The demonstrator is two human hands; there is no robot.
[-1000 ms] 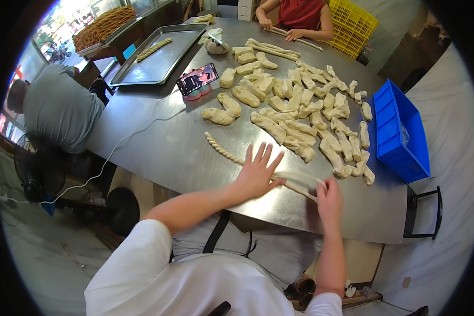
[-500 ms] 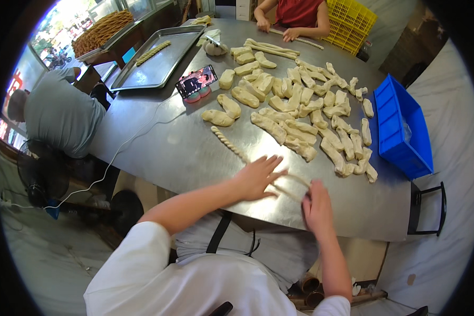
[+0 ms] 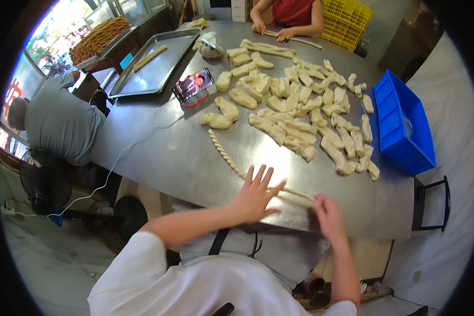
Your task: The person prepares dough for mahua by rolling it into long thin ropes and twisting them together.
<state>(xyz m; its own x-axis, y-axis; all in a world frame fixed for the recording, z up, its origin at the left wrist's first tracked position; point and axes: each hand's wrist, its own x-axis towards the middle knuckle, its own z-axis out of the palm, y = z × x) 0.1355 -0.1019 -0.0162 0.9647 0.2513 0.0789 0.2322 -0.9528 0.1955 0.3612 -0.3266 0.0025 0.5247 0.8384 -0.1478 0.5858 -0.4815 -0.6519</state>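
A long twisted dough rope [image 3: 225, 151] lies across the near part of the metal table [image 3: 158, 150], and its far end bends away to the left. My left hand [image 3: 254, 200] rests over the rope with its fingers spread, hiding the middle stretch. To the right of it, the rope runs thin and fairly straight to its near end. There my right hand [image 3: 329, 215] pinches the tip between thumb and fingers. Beyond my hands, several raw dough pieces [image 3: 292, 131] lie in a loose heap.
A blue crate [image 3: 403, 124] stands at the right. At the far left a metal tray [image 3: 166, 68] bears one braided dough stick [image 3: 150, 58]. A propped phone [image 3: 194, 86] trails a white cable [image 3: 121, 150]. Across the table a person in red [image 3: 295, 13] handles dough strands; another sits at the left.
My right hand has moved slightly right and down, and the loop of strands between my hands is now one straighter rope. My left hand's fingers have spread, pointing farther up.
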